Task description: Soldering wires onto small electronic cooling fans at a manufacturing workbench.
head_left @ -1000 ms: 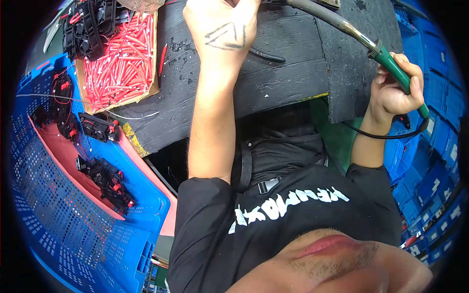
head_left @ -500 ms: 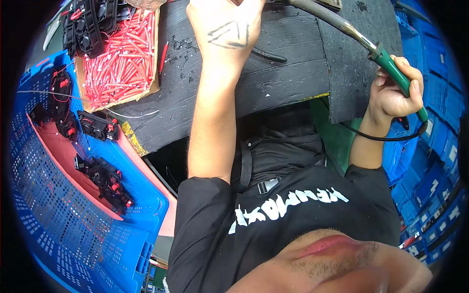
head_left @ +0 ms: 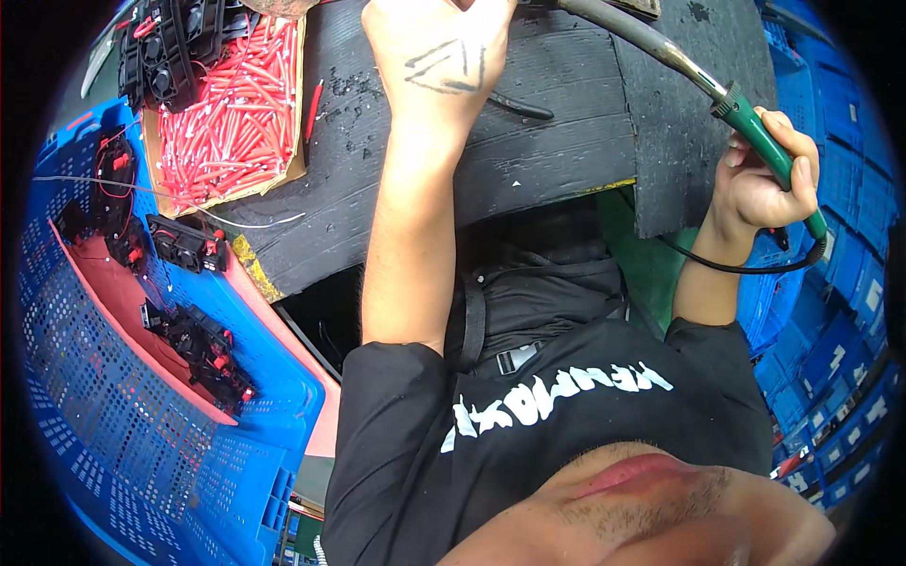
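Observation:
My right hand (head_left: 764, 179) is closed round the green handle of a soldering iron (head_left: 694, 74). Its long metal barrel slants up to the left over the dark workbench (head_left: 566, 141), and its front end is cut off at the top edge. The iron's black cord (head_left: 731, 270) loops below my wrist. At the top middle is my left hand (head_left: 439, 61), back up, with dark pen lines on the skin. Its fingers lie beyond the frame edge, so what they hold is hidden. A dark, curved, handle-like piece (head_left: 521, 108) lies beside that hand.
Left on the bench, a cardboard box (head_left: 304, 113) holds many red tubular pieces, with black fans (head_left: 170, 61) heaped at its corner. A blue perforated crate (head_left: 283, 396) with more fans stands left of my body. Stacked blue bins (head_left: 849, 189) line the right side.
Almost nothing differs. My left hand has shifted very slightly to the right, while my right hand and the soldering iron stay in place.

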A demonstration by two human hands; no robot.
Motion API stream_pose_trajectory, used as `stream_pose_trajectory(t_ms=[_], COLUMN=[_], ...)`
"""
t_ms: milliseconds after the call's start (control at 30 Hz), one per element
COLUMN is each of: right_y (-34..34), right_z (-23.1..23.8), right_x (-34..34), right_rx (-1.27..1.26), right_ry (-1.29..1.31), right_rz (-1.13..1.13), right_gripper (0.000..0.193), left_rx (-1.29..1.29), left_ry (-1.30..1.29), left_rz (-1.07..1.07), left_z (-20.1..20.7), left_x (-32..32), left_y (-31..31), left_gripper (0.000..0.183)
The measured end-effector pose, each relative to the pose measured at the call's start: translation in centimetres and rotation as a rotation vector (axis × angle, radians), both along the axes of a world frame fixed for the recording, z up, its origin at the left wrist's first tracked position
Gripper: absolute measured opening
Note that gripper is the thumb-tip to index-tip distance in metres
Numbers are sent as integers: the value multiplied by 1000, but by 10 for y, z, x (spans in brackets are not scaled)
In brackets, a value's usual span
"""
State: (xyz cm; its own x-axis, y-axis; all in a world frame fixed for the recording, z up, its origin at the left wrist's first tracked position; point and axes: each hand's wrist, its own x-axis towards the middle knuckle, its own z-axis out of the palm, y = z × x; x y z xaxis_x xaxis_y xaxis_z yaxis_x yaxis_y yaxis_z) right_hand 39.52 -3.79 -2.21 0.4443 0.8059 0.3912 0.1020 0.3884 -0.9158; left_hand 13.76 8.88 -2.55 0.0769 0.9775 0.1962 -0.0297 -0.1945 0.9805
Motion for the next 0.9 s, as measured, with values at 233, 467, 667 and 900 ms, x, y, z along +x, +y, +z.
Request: stream_pose_trajectory(t_ms=[233, 467, 667, 900], right_y=[1, 0, -1, -1], right_z=[-3, -1, -4, -3], right_x=[-1, -4, -3, -3], right_rx=[29, 8, -2, 1], right_ry=[27, 5, 7, 20], right_rz=[9, -79, -72, -42], right_gripper=[51, 52, 52, 52], left_rx=[14, 6, 19, 41], left_ry=[128, 92, 166, 174], left_rz=[54, 52, 63, 66], left_z=[1, 0, 2, 1], left_x=[0, 1, 0, 1], left_y=[-2, -2, -3, -2], left_gripper=[7, 7, 7, 8])
